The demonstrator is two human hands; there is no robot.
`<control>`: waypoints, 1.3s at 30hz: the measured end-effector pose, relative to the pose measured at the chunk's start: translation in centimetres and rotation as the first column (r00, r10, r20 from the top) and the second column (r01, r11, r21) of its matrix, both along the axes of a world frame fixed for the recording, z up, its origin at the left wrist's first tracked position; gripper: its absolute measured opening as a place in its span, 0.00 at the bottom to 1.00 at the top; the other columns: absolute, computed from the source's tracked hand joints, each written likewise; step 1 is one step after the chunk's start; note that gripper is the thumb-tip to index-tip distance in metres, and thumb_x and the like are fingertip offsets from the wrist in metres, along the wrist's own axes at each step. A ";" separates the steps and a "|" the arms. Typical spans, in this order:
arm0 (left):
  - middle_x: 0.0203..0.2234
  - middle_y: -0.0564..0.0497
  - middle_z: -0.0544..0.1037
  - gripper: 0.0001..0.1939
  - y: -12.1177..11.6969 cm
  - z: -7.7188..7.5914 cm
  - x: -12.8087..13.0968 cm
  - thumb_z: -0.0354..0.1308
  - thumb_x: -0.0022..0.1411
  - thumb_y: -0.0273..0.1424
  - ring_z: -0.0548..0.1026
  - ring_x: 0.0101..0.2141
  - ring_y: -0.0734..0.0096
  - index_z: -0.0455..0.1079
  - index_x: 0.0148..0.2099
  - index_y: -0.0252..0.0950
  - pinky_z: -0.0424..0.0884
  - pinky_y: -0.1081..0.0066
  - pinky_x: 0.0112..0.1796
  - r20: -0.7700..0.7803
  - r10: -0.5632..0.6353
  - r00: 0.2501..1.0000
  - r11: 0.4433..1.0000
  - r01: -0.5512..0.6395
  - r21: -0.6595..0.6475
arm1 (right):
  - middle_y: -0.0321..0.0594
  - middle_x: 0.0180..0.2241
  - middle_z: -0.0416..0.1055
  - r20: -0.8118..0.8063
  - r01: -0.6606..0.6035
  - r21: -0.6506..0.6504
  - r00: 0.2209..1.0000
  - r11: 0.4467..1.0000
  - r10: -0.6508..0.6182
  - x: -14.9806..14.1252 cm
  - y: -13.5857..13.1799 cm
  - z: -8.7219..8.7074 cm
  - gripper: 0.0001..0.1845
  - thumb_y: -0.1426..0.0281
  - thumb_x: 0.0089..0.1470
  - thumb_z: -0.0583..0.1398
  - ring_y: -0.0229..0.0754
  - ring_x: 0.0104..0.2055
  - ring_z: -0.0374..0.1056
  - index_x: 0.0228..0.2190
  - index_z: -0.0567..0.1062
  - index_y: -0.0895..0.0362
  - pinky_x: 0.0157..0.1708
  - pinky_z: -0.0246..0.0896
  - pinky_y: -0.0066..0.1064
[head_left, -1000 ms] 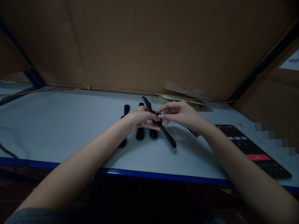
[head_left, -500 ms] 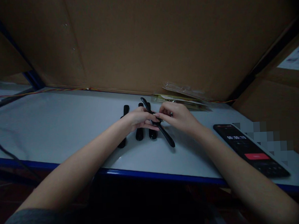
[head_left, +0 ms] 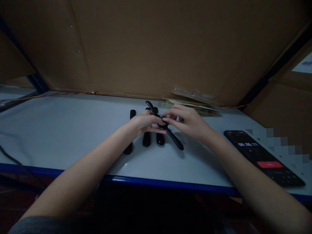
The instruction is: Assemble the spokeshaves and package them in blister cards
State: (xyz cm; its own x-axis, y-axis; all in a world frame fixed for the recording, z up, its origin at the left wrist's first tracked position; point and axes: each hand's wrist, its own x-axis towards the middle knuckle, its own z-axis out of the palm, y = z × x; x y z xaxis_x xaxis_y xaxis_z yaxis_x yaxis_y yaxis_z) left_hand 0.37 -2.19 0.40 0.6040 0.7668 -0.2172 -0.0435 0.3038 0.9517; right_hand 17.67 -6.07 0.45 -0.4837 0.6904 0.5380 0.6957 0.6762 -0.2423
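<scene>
Both my hands meet over the middle of a long black plastic strip (head_left: 174, 138), which lies diagonally and is raised off the table. My left hand (head_left: 146, 122) grips it from the left, and the fingertips of my right hand (head_left: 184, 120) pinch it from the right. What lies between my fingers is too dark to tell. Below them, several shorter black plastic bars lie side by side on the white table (head_left: 67, 128): one (head_left: 128, 149), another (head_left: 146, 140) and a third (head_left: 160, 139). My left hand hides their upper parts.
A smartphone (head_left: 262, 156) showing a timer and a red button lies at the right of the table. Clear plastic packaging and papers (head_left: 192, 102) lean against the cardboard wall (head_left: 152, 44). A thin wire (head_left: 50, 95) runs along the back, and a blue edge (head_left: 162, 184) borders the table's front.
My right hand's fingers have shifted slightly along the black strip, which has tilted a little. The view has moved slightly.
</scene>
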 end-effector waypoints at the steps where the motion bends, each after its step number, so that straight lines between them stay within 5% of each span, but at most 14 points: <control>1: 0.25 0.48 0.74 0.11 0.0 0.0 0.0 0.57 0.47 0.12 0.76 0.29 0.70 0.65 0.35 0.27 0.75 0.61 0.37 -0.004 0.003 1.000 1.000 -0.003 0.007 | 0.40 0.31 0.66 0.023 -0.009 0.012 1.000 1.000 0.009 0.0 0.1 -0.1 0.09 0.69 0.55 0.54 0.38 0.32 0.63 0.36 0.74 0.56 0.31 0.55 0.29; 12: 0.21 0.51 0.73 0.11 0.1 0.0 0.0 0.56 0.46 0.12 0.75 0.27 0.70 0.64 0.32 0.27 0.75 0.61 0.34 -0.069 0.031 0.997 0.999 -0.030 0.012 | 0.43 0.33 0.67 0.233 -0.021 0.097 0.973 0.995 -0.002 0.0 -0.1 -0.3 0.12 0.75 0.55 0.52 0.41 0.36 0.62 0.37 0.75 0.58 0.33 0.56 0.31; 17: 0.24 0.45 0.76 0.11 0.4 -0.1 -0.3 0.58 0.44 0.15 0.77 0.29 0.65 0.65 0.33 0.26 0.75 0.62 0.34 -0.114 -0.128 0.985 0.992 0.128 -0.003 | 0.41 0.29 0.68 0.295 -0.094 0.101 0.954 0.991 0.060 0.1 -0.3 0.4 0.11 0.73 0.56 0.53 0.40 0.34 0.62 0.31 0.76 0.58 0.33 0.54 0.31; 26: 0.31 0.41 0.79 0.16 1.8 0.1 -2.0 0.62 0.45 0.22 0.79 0.31 0.61 0.67 0.39 0.27 0.76 0.66 0.30 -0.172 -0.626 0.761 0.777 0.628 -0.051 | 0.40 0.31 0.69 0.124 -0.331 -0.084 0.933 0.940 0.339 -0.4 -1.7 1.3 0.11 0.74 0.56 0.54 0.36 0.34 0.64 0.33 0.77 0.57 0.32 0.56 0.27; 34: 0.31 0.42 0.80 0.22 1.9 0.5 -2.3 0.63 0.46 0.25 0.79 0.29 0.63 0.65 0.45 0.27 0.76 0.70 0.27 -0.231 -0.689 0.688 0.717 0.693 -0.075 | 0.40 0.33 0.72 -0.072 -0.436 -0.205 0.900 0.877 0.430 -0.3 -1.8 1.5 0.12 0.74 0.55 0.56 0.35 0.35 0.66 0.37 0.77 0.53 0.35 0.60 0.30; 39: 0.33 0.41 0.79 0.17 2.2 0.5 -2.5 0.62 0.47 0.25 0.79 0.30 0.63 0.67 0.42 0.28 0.76 0.70 0.28 -0.192 -0.707 0.680 0.698 0.715 -0.041 | 0.40 0.33 0.73 -0.111 -0.412 -0.167 0.911 0.896 0.398 -0.4 -1.7 1.4 0.09 0.73 0.54 0.57 0.38 0.37 0.66 0.36 0.77 0.55 0.39 0.60 0.32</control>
State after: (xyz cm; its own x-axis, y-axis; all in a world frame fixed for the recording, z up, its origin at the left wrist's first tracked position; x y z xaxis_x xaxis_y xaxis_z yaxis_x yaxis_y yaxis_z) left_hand -2.09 0.01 0.89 0.9233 0.1319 -0.3607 0.3431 0.1390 0.9290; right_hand 17.23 -7.75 1.88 -0.7073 0.5323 0.4653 0.3472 0.8348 -0.4272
